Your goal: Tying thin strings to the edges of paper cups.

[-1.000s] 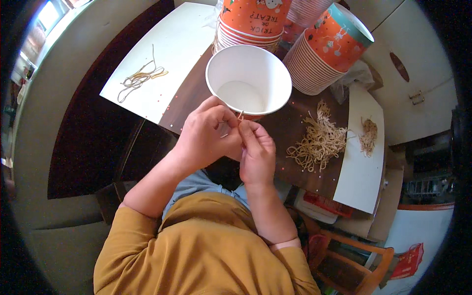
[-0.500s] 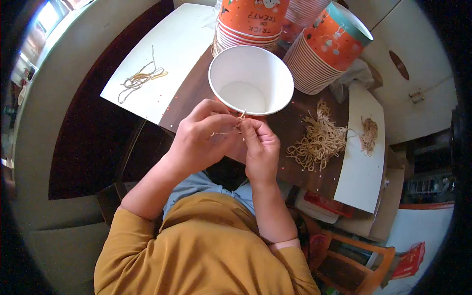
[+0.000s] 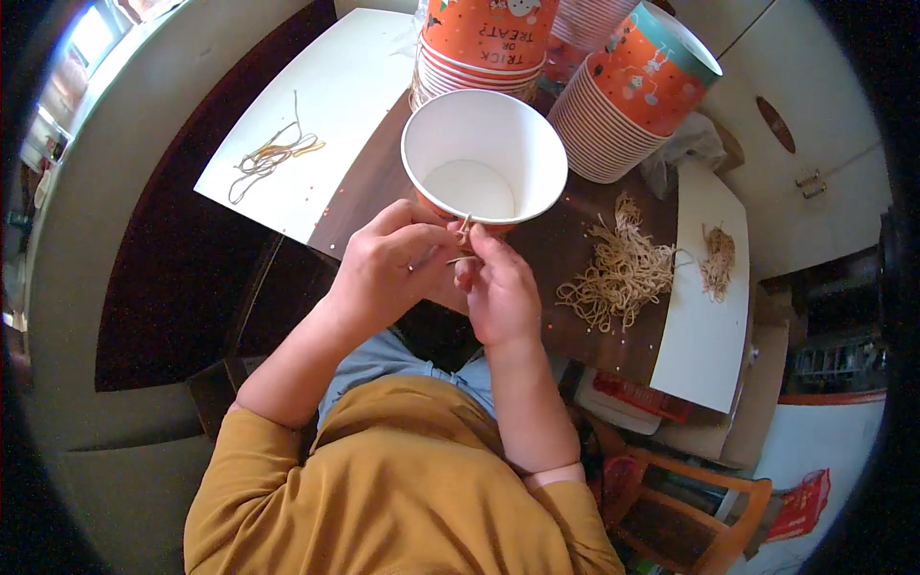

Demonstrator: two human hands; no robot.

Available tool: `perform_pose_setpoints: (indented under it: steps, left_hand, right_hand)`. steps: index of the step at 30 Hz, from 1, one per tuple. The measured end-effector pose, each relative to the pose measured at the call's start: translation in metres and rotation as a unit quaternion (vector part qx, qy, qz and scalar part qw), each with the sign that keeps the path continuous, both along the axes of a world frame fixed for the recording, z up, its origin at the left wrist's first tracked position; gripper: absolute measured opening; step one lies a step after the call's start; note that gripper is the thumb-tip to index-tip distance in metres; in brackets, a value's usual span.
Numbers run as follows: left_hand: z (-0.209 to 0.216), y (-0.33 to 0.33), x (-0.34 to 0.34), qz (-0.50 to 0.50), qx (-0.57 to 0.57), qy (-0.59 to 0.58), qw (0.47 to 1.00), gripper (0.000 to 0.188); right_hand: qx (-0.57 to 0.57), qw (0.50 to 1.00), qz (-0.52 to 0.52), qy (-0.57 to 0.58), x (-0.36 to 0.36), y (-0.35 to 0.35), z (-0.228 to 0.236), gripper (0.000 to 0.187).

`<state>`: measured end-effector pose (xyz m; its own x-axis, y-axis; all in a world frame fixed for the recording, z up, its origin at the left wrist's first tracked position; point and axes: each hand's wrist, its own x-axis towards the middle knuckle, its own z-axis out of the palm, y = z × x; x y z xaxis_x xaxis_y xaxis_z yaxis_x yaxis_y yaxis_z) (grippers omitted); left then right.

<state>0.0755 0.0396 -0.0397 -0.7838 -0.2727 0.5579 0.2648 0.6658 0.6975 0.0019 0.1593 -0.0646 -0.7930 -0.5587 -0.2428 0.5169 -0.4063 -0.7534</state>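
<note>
A paper bucket [image 3: 517,149], white inside and orange outside, stands open end up on the brown tabletop in front of me. At its near rim, a thin beige cord [image 3: 466,224] pokes up between my fingertips. My left hand [image 3: 391,254] pinches the cord close to the rim, its other fingers curled. From the other side, my right hand [image 3: 503,287] meets it with thumb and fingers closed on the cord. A short length of cord shows between the hands below the rim; the fingers hide the rest.
Stacked orange buckets [image 3: 484,38] stand behind, with another tall stack [image 3: 637,91] to the right. A tangled heap of beige cords [image 3: 623,268] lies at right, beside a smaller bunch [image 3: 717,264]. Loose cords [image 3: 273,158] lie at left. A wooden chair [image 3: 695,498] stands lower right.
My right hand has shifted slightly left and its fingers have turned, with a bit of cord now across them. The bucket sits slightly farther left in view. Both hands remain at the rim.
</note>
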Motion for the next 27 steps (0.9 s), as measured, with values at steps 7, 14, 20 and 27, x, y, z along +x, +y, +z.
perform_pose_setpoints:
  steps: [7, 14, 20, 27]
  left_hand:
    - [-0.004, -0.005, 0.003, 0.025, 0.007, -0.015, 1.000, 0.009]
    - [-0.008, -0.008, 0.003, 0.038, -0.013, -0.037, 0.998, 0.009]
    - [0.017, -0.003, 0.005, 0.004, 0.040, -0.144, 0.989, 0.020]
    - [-0.007, -0.002, -0.012, 0.000, 0.143, -0.193, 0.971, 0.022]
  right_hand:
    - [-0.009, 1.000, -0.003, 0.015, -0.008, 0.005, -0.016, 0.016]
    - [0.079, 0.994, -0.013, 0.069, -0.007, 0.008, -0.012, 0.015]
    - [0.162, 0.965, -0.013, 0.206, -0.005, 0.013, -0.010, 0.024]
    - [0.220, 0.939, -0.022, 0.263, 0.002, 0.010, 0.000, 0.020]
